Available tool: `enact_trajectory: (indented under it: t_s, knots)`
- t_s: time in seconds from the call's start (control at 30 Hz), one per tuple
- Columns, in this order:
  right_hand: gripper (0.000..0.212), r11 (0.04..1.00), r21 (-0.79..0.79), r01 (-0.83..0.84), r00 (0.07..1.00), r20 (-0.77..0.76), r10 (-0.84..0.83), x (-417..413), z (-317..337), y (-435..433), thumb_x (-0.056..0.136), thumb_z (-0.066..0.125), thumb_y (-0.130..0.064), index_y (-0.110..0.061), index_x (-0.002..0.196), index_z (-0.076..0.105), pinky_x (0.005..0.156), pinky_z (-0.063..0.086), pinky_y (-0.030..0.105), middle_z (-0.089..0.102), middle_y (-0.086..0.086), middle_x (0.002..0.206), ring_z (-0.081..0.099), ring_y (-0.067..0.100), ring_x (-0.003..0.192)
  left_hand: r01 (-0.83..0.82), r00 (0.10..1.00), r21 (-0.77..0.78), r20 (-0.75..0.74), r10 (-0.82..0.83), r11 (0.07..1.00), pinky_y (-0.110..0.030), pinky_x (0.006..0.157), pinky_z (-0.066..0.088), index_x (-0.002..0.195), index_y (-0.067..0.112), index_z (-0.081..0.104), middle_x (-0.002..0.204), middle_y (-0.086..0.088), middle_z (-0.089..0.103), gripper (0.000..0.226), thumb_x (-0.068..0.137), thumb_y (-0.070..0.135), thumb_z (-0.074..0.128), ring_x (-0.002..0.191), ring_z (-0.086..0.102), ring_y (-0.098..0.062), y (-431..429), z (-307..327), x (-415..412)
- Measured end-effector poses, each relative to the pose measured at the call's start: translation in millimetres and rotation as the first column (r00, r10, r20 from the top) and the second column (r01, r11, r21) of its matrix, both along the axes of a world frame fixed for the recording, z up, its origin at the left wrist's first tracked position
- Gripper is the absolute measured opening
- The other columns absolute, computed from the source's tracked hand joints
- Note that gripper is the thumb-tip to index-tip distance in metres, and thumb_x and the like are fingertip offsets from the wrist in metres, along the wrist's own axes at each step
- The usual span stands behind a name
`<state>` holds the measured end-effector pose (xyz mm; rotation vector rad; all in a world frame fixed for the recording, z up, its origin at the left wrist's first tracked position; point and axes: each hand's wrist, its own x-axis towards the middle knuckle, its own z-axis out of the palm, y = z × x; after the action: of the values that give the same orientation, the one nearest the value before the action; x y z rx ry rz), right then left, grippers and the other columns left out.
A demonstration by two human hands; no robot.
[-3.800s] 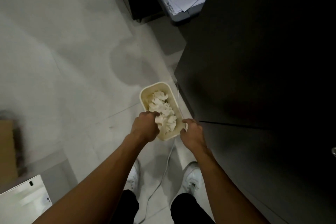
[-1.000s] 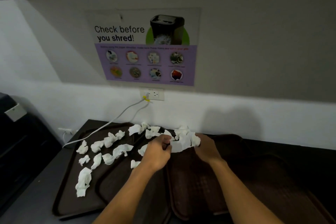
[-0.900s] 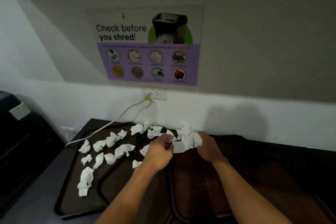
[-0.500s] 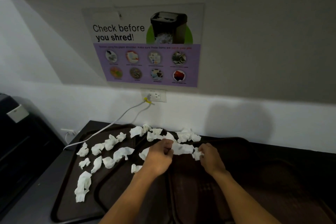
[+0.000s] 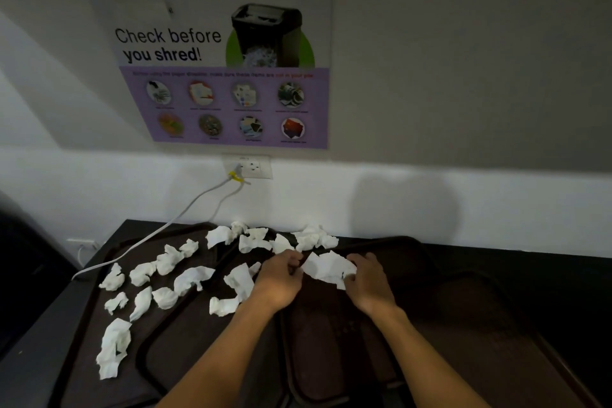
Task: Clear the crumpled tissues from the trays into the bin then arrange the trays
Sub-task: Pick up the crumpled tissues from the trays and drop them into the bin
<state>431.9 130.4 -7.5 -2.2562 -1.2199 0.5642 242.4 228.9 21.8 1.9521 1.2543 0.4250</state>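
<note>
Both hands are on the same crumpled tissue [image 5: 326,268], which sits straight below the wall socket [image 5: 253,166] and a bit to its right. The left hand [image 5: 280,281] has its fingers curled in and pinches the tissue's left corner. The right hand [image 5: 371,285] grips the right edge with the fingers wrapped over it. The tissue is over the dark tray [image 5: 324,341] that lies below the socket; can't tell if it's lifted or still touching the tray.

The rest of the tissues are all over the place. A small bunch [image 5: 314,238] is right at the back by the wall, just under the socket. A couple more [image 5: 238,278] lie just beside the left hand. Down and to the left of the socket there's a whole scatter [image 5: 165,262] spread across two more trays [image 5: 185,351], with one long tissue [image 5: 112,348] farthest from the socket, near the front edge. The trays overlap each other on a dark desk [image 5: 26,351], and another tray [image 5: 480,308] sits off to the socket's lower right.

A white cable [image 5: 159,232] runs from the socket down to the left across the desk. Right above the socket hangs a "Check before you shred!" poster [image 5: 225,76].
</note>
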Motion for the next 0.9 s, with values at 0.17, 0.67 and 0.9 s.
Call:
enact_trajectory:
  t_s: [0.17, 0.67, 0.9]
  knots:
    - [0.025, 0.996, 0.086, 0.018, 0.995, -0.095, -0.01, 4, 0, -7, 0.094, 0.058, -0.009, -0.017, 0.114, 0.072, 0.077, 0.043, 0.011, 0.05, 0.006, 0.116, 0.056, 0.011, 0.095, -0.016, 1.0, -0.027, 0.014, 0.016, 1.0, -0.013, 0.08, 0.047, 0.125, 0.022, 0.066, 0.112, 0.009, 0.067, 0.032, 0.094, 0.014, 0.063, 0.098, 0.063, -0.005, -3, -11, 6]
    - [0.067, 0.971, -0.069, -0.231, 0.968, -0.12, 0.222, -6, 2, 3, 0.098, 0.053, -0.003, -0.03, 0.157, 0.034, 0.114, 0.04, 0.033, 0.045, 0.009, 0.153, 0.042, 0.025, 0.141, -0.061, 0.996, -0.011, 0.068, 0.061, 0.998, -0.008, 0.078, 0.046, 0.118, 0.024, 0.065, 0.107, 0.01, 0.066, 0.028, 0.094, 0.009, 0.061, 0.097, 0.063, -0.005, -4, -18, -12]
    - [0.063, 0.889, -0.263, -0.374, 0.921, 0.007, 0.389, -20, -3, 38, 0.093, 0.072, -0.029, -0.019, 0.148, 0.043, 0.103, 0.049, 0.043, 0.041, 0.008, 0.136, 0.052, 0.031, 0.126, -0.08, 0.993, 0.026, 0.088, 0.078, 0.996, -0.006, 0.079, 0.045, 0.116, 0.028, 0.066, 0.106, 0.013, 0.066, 0.03, 0.093, 0.01, 0.062, 0.097, 0.064, -0.003, 4, -18, -34]
